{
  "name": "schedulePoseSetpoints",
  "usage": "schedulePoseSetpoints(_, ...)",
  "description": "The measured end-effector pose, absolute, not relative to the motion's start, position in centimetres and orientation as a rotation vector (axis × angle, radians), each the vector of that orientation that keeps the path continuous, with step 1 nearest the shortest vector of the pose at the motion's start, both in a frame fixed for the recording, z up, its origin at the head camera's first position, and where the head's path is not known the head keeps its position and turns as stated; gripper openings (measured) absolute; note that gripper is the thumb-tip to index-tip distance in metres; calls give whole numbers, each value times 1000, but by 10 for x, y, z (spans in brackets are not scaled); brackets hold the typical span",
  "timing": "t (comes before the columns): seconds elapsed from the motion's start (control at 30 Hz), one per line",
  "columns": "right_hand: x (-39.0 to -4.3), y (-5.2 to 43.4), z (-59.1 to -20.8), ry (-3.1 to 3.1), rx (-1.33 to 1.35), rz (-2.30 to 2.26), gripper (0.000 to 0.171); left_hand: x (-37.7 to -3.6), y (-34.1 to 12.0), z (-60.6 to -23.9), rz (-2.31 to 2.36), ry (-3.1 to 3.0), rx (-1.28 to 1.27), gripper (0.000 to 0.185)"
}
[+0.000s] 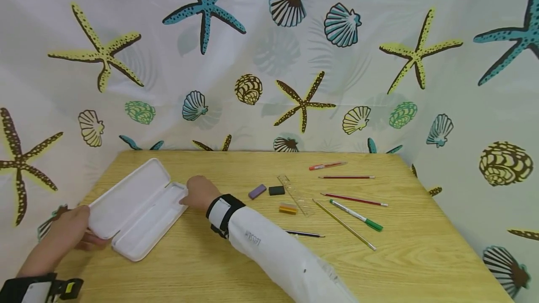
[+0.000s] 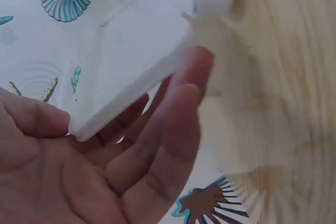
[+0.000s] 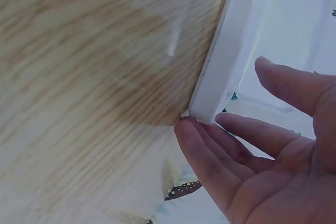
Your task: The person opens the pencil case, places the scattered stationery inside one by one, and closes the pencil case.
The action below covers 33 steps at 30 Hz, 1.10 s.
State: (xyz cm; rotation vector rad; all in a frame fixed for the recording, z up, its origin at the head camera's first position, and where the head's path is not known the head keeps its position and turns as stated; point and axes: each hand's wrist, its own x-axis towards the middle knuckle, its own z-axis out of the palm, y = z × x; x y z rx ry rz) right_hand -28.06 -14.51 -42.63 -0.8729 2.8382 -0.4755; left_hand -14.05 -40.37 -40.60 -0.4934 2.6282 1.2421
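Observation:
A white pencil case (image 1: 134, 209) lies open on the wooden table (image 1: 252, 265) at the left, both halves facing up. My left hand (image 1: 69, 233) grips its near left end. In the left wrist view the thumb lies over the case (image 2: 136, 61) and the fingers (image 2: 178, 124) reach beneath its corner. My right hand (image 1: 200, 193) is at the case's right end. In the right wrist view its straight fingers (image 3: 210, 156) touch the corner of the case (image 3: 226, 61), with the thumb above the inside.
Right of the case lie a purple eraser (image 1: 257, 191), a black eraser (image 1: 276, 190), a clear ruler (image 1: 296, 194), a small orange block (image 1: 288, 208), a green pen (image 1: 356, 215), a red pen (image 1: 327, 166) and several pencils. A sea-print curtain (image 1: 269, 60) surrounds the table.

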Motion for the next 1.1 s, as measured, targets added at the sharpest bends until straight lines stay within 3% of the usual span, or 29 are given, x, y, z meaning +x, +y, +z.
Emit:
schedulePoseSetpoints(0.1,-280,-147,-425,2839,-859,-477,41,-139,-409,-409,1162,2731,-546,67)
schedulePoseSetpoints(0.2,-278,-148,-426,2849,-873,-459,21,-140,-413,-414,1069,2836,-635,64)
schedulePoseSetpoints(0.37,-276,-150,-428,2887,-906,-381,51,-139,-418,-417,930,2961,-745,60)
schedulePoseSetpoints(0.6,-276,-155,-433,2908,-894,-285,14,-137,-417,-414,981,3006,-871,49)
schedulePoseSetpoints(0.67,-276,-155,-432,2903,-887,-288,10,-137,-416,-414,998,2984,-886,49)
schedulePoseSetpoints(0.87,-275,-155,-427,2919,-883,-267,16,-131,-417,-415,988,2847,-619,61)
schedulePoseSetpoints(1.1,-270,-153,-423,2918,-875,-272,15,-121,-411,-428,883,2756,-444,56)
